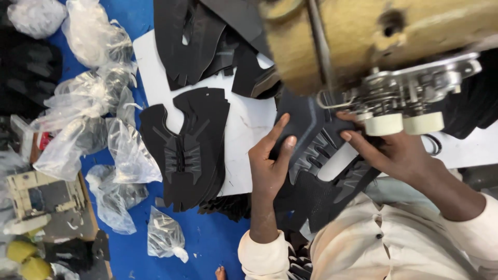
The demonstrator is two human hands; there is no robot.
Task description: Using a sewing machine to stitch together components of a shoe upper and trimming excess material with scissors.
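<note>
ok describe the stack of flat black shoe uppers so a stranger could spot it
Start at the white board lying on the blue floor. On its left edge, left of the left hand, sits the stack of flat black shoe uppers, neatly piled and showing ribbed lace strips, unlike the loose pieces above.

My white worktop (249,122) carries a stack of black shoe uppers (189,148) and loose black cut pieces (194,39); clear plastic bags (98,36) lie on the blue floor (207,243).

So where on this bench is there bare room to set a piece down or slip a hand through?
The white board is bare between the stack of black shoe uppers and the left hand. A small blue patch lies open below the stack. It is crowded on the left with clear plastic bags, and under the sewing machine, where the right hand presses the black upper piece.
</note>
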